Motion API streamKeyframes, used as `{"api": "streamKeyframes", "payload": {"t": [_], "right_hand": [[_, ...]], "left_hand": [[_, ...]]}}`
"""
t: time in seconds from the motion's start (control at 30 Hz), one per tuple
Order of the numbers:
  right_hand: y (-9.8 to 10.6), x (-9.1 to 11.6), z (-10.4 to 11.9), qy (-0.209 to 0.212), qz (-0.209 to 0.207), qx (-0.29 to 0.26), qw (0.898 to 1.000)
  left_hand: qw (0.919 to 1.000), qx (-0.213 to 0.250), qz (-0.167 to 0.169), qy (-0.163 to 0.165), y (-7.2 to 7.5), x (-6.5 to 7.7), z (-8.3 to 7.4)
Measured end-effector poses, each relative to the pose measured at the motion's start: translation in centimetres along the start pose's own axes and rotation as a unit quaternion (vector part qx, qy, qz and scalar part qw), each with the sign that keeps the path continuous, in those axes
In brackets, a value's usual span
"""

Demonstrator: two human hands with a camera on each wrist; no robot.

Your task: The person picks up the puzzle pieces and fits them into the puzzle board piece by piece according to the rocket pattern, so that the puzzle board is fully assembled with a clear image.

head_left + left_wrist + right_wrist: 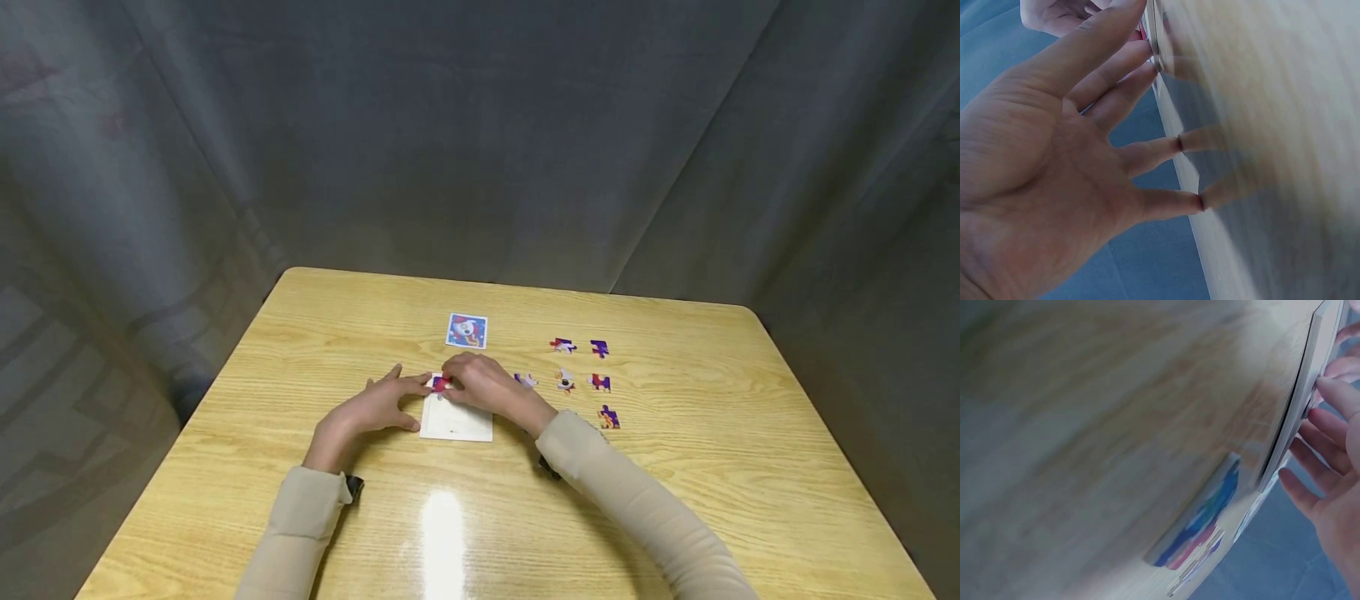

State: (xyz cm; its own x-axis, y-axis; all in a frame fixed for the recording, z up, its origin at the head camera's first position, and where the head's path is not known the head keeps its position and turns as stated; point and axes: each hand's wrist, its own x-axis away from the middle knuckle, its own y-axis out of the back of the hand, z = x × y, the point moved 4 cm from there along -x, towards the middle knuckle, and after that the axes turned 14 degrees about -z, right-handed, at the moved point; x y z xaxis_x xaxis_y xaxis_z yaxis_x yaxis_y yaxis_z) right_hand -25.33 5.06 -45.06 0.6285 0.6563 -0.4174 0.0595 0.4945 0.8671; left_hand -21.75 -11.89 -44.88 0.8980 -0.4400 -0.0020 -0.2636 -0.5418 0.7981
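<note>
A white square puzzle tray point(459, 423) lies flat on the wooden table. In its far left corner sits a red and blue puzzle piece point(439, 384). My right hand point(480, 385) reaches over the tray from the right and pinches this piece, thumb nearer me and fingertips at its far side. My left hand point(378, 404) has its fingers spread along the tray's left side, thumb near the front left corner and a fingertip beside the piece. The left wrist view shows that hand's point(1066, 144) outer fingertips resting on the tabletop.
Behind the tray lies a small picture card point(467, 331) with a white and red figure on blue. Several loose pieces, among them a purple one point(600, 348) and a red one point(599, 382), lie right of the tray. Grey curtains point(480, 150) hang behind the table point(675, 467).
</note>
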Motion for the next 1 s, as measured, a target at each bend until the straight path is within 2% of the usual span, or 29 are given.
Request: {"api": "streamKeyframes", "payload": {"t": [0.57, 1.0], "right_hand": [[0.23, 0.27, 0.15, -0.018, 0.016, -0.016, 1.0], [-0.15, -0.11, 0.47, -0.019, 0.012, -0.014, 1.0]], "left_hand": [[1.0, -0.006, 0.005, -0.002, -0.19, 0.15, -0.08], [0.9999, -0.01, 0.008, 0.0, 0.19, 0.67, 0.11]]}}
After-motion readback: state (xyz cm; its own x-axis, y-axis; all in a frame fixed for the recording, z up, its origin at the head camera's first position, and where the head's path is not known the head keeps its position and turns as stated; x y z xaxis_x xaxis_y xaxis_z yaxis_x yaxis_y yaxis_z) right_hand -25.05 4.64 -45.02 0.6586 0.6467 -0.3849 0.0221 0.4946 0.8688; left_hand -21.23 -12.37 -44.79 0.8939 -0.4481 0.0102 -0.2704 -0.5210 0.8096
